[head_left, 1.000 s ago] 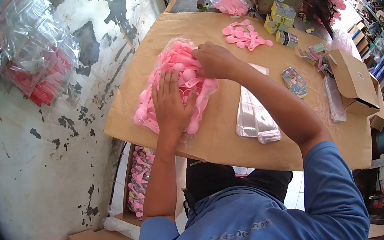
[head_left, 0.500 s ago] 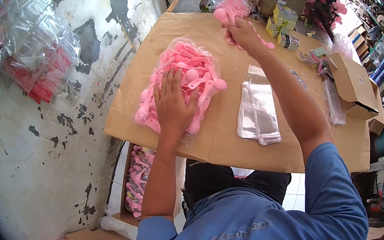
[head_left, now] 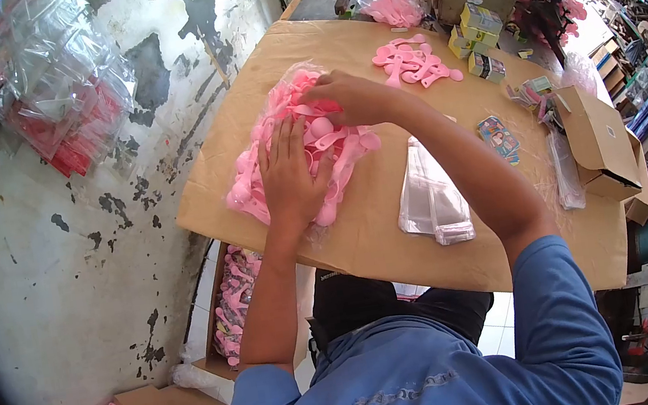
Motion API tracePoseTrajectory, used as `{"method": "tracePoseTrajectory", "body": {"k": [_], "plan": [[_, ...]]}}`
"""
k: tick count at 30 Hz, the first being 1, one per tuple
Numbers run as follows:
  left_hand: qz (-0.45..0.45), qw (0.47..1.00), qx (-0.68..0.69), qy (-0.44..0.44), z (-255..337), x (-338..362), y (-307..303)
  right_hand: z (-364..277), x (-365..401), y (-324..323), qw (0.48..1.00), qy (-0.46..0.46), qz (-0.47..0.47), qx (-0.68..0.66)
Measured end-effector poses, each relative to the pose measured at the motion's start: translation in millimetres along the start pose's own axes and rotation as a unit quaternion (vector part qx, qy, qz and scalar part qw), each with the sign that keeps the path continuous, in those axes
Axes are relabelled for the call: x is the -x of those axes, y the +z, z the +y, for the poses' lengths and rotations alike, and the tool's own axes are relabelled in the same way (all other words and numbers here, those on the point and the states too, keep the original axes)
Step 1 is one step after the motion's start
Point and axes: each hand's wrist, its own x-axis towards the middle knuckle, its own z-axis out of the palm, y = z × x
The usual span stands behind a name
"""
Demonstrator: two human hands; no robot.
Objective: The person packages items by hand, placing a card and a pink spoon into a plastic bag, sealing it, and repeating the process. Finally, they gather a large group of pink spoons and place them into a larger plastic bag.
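Observation:
A clear plastic bag (head_left: 237, 202) full of pink plastic spoons (head_left: 322, 126) with round heads and long handles lies on the brown-covered table. My left hand (head_left: 287, 178) rests flat on the near side of this heap, fingers stretched out and slightly apart. At the heap's far right edge is my right hand (head_left: 351, 99), its fingers curled down around pink pieces; the fingertips are partly hidden. Farther right, a small group of loose pink spoons (head_left: 412, 62) lies on the table.
Clear plastic sleeves (head_left: 427, 200) lie beneath my right forearm, with printed cards (head_left: 499, 138) to the right. Small yellow boxes (head_left: 477, 27) and an open cardboard box (head_left: 596, 135) line the right side. Another bag of pink pieces (head_left: 392, 6) stands at the back. A peeling wall (head_left: 127, 214) borders the left.
My right hand has moved left from the loose group to the bagged heap, leaving the spoons it held in that group. The printed cards are now uncovered. My left hand stays in place.

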Motion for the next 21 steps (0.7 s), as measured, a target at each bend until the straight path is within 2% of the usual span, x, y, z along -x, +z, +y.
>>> {"method": "tracePoseTrajectory", "body": {"k": [3,6,10,19,20,21], "plan": [[0.003,1.000,-0.002,0.000,0.9,-0.2,-0.5,20.4,-12.8,15.6,1.000,-0.022,0.014,-0.016],[0.002,1.000,-0.003,-0.001,0.0,0.4,0.6,27.8,-16.7,28.3,0.997,0.000,0.065,0.028],[0.000,1.000,0.001,0.001,-0.8,1.1,0.9,25.9,-12.1,32.2,0.986,0.009,0.156,-0.063],[-0.011,1.000,-0.001,-0.007,0.6,0.3,-1.4,10.7,0.5,-26.3,0.945,0.076,0.282,-0.147],[-0.012,1.000,0.001,-0.008,0.4,0.9,-1.9,13.4,2.2,-32.5,0.936,0.057,0.311,-0.151],[-0.011,1.000,0.001,-0.007,0.1,1.1,-1.5,12.8,6.0,-40.0,0.924,0.093,0.324,-0.179]]}}
